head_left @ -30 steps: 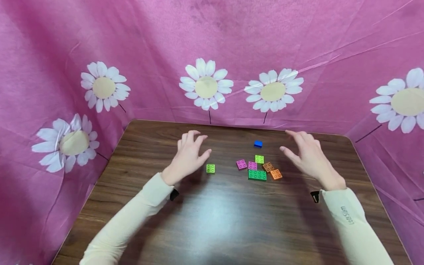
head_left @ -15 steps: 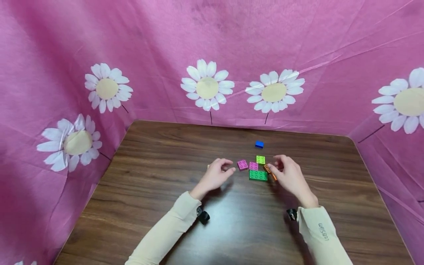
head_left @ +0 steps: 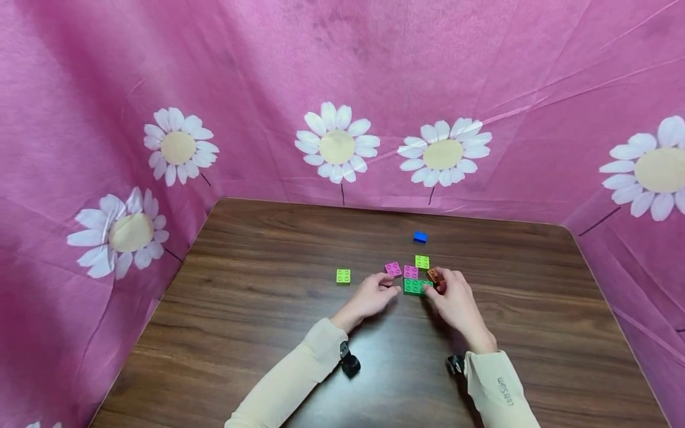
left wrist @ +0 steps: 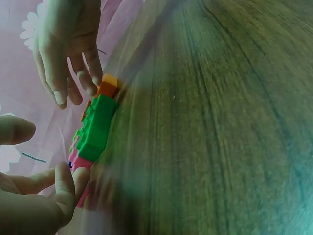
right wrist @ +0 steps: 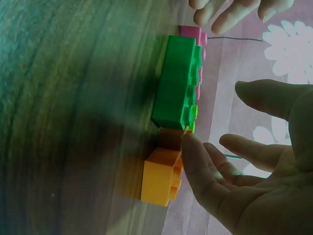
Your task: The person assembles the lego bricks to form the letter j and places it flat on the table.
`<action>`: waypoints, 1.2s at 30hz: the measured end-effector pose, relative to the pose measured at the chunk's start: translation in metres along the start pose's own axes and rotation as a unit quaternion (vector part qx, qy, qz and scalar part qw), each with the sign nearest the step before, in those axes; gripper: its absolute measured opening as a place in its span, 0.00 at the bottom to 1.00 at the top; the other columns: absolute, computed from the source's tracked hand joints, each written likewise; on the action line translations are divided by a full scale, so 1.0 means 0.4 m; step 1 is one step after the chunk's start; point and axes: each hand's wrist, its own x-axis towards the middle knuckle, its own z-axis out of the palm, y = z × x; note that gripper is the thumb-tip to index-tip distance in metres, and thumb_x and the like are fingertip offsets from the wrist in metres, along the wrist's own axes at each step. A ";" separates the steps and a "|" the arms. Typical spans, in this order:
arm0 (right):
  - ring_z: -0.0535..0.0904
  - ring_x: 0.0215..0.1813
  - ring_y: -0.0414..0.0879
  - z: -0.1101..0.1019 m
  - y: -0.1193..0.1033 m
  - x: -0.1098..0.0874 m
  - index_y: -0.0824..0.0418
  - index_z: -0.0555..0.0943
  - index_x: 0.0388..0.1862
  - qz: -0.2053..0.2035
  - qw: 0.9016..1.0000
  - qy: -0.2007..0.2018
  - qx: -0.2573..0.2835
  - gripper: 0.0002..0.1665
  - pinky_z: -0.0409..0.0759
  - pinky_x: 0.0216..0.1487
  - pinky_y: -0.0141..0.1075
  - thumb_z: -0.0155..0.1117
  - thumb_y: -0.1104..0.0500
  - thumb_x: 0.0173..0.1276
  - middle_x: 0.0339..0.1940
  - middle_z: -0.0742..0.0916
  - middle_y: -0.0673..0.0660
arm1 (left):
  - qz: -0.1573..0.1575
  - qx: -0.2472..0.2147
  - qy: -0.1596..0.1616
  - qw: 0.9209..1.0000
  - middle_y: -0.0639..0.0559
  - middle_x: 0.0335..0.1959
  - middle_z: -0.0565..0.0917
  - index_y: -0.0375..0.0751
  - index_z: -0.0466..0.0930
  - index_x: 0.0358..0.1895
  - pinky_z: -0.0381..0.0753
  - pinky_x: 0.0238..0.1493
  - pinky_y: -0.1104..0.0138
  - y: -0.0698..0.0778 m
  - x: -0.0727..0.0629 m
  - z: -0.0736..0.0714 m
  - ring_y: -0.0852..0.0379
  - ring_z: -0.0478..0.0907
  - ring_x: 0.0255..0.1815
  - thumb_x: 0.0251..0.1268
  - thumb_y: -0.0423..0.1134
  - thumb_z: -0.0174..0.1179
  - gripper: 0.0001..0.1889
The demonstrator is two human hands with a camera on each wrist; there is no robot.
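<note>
A long green building brick (head_left: 413,288) lies studs up on the brown table, between both hands. My left hand (head_left: 369,297) hovers at its left, fingers loosely bent and holding nothing, with the fingertips near a pink brick (head_left: 393,269). Over the green brick's right end is my right hand (head_left: 455,304), its thumb and fingers spread apart. In the right wrist view its fingertips come right beside the orange brick (right wrist: 157,180) and a brown-orange brick (right wrist: 171,139). The head view has the orange brick mostly hidden behind that hand. A second pink brick (head_left: 411,271) sits behind the green one.
One lime brick (head_left: 423,261) lies behind the pink ones, and a blue brick (head_left: 420,237) stands farther back. Another lime brick (head_left: 343,276) is off to the left. A pink flowered cloth (head_left: 257,119) hangs around the table (head_left: 257,285).
Both hands have moved inward and toward the near side of the bricks, from wide apart to either side of the green brick. The left lime brick, covered half a second ago, shows again.
</note>
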 end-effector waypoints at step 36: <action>0.76 0.44 0.57 0.040 0.004 0.008 0.73 0.76 0.56 -0.045 0.998 -0.035 -0.041 0.27 0.75 0.48 0.52 0.68 0.66 0.57 0.48 0.78 0.69 | 0.036 0.101 -0.019 0.994 0.47 0.46 0.84 0.35 0.76 0.60 0.77 0.49 0.70 -0.008 0.020 0.033 0.57 0.81 0.45 0.62 0.44 0.60 0.25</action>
